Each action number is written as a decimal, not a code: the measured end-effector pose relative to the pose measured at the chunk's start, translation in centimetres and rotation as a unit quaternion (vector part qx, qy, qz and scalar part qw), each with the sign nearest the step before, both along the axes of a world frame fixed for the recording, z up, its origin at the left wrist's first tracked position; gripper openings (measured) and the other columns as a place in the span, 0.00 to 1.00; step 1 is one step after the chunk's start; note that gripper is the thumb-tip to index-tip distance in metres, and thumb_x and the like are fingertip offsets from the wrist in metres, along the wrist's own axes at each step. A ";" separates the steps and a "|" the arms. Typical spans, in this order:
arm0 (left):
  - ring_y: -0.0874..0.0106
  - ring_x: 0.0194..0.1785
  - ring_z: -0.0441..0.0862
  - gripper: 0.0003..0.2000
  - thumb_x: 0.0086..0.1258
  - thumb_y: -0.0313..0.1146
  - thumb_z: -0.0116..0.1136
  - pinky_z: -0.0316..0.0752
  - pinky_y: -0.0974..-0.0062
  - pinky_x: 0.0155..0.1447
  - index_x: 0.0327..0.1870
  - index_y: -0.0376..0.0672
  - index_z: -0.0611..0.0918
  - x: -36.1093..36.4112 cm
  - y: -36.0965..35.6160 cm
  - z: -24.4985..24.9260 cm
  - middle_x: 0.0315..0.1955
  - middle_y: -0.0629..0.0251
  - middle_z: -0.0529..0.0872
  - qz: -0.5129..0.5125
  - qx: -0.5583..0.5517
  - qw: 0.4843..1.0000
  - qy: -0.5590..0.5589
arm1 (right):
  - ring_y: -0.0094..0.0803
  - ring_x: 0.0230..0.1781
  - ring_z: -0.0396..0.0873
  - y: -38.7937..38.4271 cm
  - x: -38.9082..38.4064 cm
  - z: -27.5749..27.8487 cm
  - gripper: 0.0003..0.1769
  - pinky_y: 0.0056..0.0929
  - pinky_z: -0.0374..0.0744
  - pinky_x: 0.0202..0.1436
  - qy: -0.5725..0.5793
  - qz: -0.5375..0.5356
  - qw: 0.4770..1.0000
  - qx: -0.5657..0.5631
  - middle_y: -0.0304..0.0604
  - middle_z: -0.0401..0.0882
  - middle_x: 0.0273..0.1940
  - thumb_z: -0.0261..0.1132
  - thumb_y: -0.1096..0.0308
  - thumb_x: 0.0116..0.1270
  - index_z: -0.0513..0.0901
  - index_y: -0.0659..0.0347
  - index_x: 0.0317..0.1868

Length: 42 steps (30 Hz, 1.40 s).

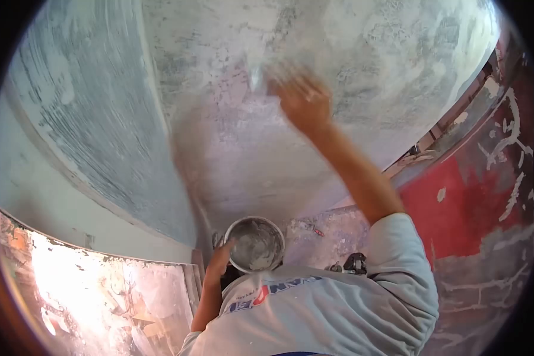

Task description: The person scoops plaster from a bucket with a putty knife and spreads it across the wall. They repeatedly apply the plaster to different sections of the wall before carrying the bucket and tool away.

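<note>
My right hand (pixel 302 95) is raised against the large grey-white patchy surface (pixel 237 154). Motion smears its fingers, and a pale, blurred item shows at their tips, too unclear to name. Low in the view, my left hand (pixel 219 259) grips the left rim of a round metal bowl (pixel 256 244). Grey paste lies inside the bowl and coats its walls. The bowl is close in front of my shirt.
A curved grey panel with dark streaks (pixel 95 101) rises at the left. Bright light falls on a littered floor (pixel 101 291) at the lower left. A red and grey surface (pixel 463 207) stands at the right. Small dark objects (pixel 355 263) lie on the floor right of the bowl.
</note>
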<state>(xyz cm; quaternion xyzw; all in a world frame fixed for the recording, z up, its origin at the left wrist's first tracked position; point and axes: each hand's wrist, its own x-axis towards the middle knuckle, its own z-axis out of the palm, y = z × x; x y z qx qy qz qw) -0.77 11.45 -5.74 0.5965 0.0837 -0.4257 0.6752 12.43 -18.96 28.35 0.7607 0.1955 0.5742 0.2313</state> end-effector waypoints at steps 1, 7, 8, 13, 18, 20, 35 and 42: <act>0.69 0.54 0.79 0.24 0.71 0.41 0.54 0.77 0.72 0.52 0.65 0.39 0.71 0.3 0.0 -1.0 0.53 0.59 0.81 0.004 0.008 1.000 0.017 | 0.35 0.53 0.82 1.7 -1.8 -3.6 0.11 0.37 0.77 0.58 0.048 0.004 0.998 0.045 0.42 0.83 0.50 0.62 0.66 0.64 0.84 0.54 0.47; 0.66 0.58 0.76 0.29 0.72 0.43 0.54 0.73 0.71 0.59 0.70 0.38 0.65 -0.2 0.2 1.0 0.58 0.54 0.76 0.000 0.032 0.998 -0.056 | 0.29 0.55 0.79 4.2 -5.8 -14.2 0.22 0.33 0.76 0.60 0.316 -0.121 0.940 0.039 0.40 0.78 0.59 0.59 0.70 0.64 0.79 0.46 0.60; 0.66 0.58 0.76 0.29 0.72 0.43 0.54 0.73 0.71 0.59 0.70 0.38 0.65 0.0 0.5 0.2 0.58 0.54 0.76 0.001 0.036 0.998 -0.056 | 0.28 0.53 0.81 4.0 -6.2 -12.3 0.22 0.33 0.76 0.58 0.316 -0.125 0.939 0.047 0.39 0.80 0.55 0.59 0.70 0.64 0.79 0.46 0.59; 0.68 0.52 0.80 0.28 0.71 0.44 0.55 0.79 0.66 0.50 0.70 0.45 0.66 0.0 0.7 -0.7 0.55 0.58 0.79 0.005 0.028 0.999 0.032 | 0.33 0.29 0.83 1.5 -5.9 6.7 0.12 0.31 0.80 0.26 0.015 -0.087 0.993 0.076 0.37 0.85 0.36 0.61 0.71 0.63 0.83 0.49 0.46; 0.69 0.49 0.82 0.27 0.71 0.43 0.55 0.80 0.70 0.45 0.69 0.44 0.67 -0.2 0.9 -0.6 0.53 0.59 0.80 0.006 0.009 1.000 0.015 | 0.34 0.34 0.84 -0.7 -2.7 9.0 0.13 0.34 0.82 0.36 0.116 -0.311 0.931 0.152 0.38 0.85 0.43 0.59 0.73 0.61 0.83 0.49 0.45; 0.69 0.51 0.80 0.28 0.71 0.42 0.55 0.80 0.70 0.48 0.70 0.43 0.66 -0.1 1.2 -2.2 0.55 0.58 0.79 0.002 0.020 1.000 -0.012 | 0.33 0.44 0.85 -1.7 -0.9 4.5 0.15 0.31 0.83 0.44 -0.121 -0.073 0.990 0.013 0.38 0.85 0.47 0.61 0.70 0.63 0.83 0.49 0.50; 0.69 0.53 0.79 0.27 0.70 0.40 0.56 0.77 0.71 0.53 0.69 0.44 0.67 -0.5 0.7 -1.0 0.54 0.60 0.80 0.035 0.005 0.999 0.032 | 0.29 0.39 0.84 -0.8 -7.8 -3.4 0.20 0.30 0.82 0.38 0.018 0.010 0.990 0.140 0.36 0.85 0.45 0.63 0.72 0.60 0.83 0.45 0.53; 0.72 0.45 0.81 0.26 0.69 0.42 0.59 0.78 0.72 0.44 0.65 0.41 0.71 0.0 0.7 -3.4 0.50 0.62 0.82 0.009 0.027 0.999 0.015 | 0.47 0.26 0.79 -4.3 -4.7 4.1 0.04 0.42 0.76 0.26 -0.069 -0.197 0.940 0.270 0.45 0.82 0.29 0.60 0.69 0.63 0.83 0.55 0.33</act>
